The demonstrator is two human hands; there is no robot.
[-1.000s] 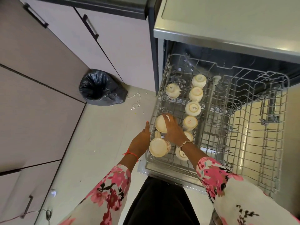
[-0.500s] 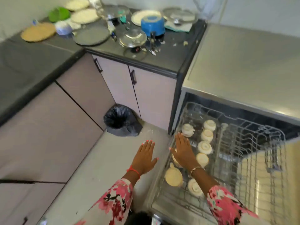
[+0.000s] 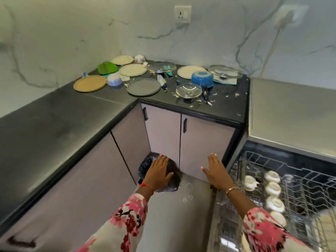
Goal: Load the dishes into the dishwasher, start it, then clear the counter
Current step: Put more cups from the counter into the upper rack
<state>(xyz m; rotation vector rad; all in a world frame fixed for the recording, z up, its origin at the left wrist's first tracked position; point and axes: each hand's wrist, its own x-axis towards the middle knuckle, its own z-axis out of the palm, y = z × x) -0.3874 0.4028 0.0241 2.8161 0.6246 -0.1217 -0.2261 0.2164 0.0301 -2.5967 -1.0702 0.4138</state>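
You face a marbled white wall point(image 3: 72, 33) behind a black L-shaped counter point(image 3: 54, 124) on pale cabinets point(image 3: 203, 148). At your right the dishwasher point(image 3: 291, 115) stands open, its wire rack point(image 3: 312, 179) pulled out with cream cups point(image 3: 272, 188) upside down in a row. The other dishes crowd the counter's far corner among scraps: plates point(image 3: 90, 83), glass lids point(image 3: 188, 90), a blue pot point(image 3: 202, 79). A black bin bag point(image 3: 145, 166) sits on the floor. Your left hand point(image 3: 158, 174) and right hand point(image 3: 217, 174) hover flat — fingers straight, holding nothing.

No text, label or number can be read, not even on the upturned cups point(image 3: 273, 188).
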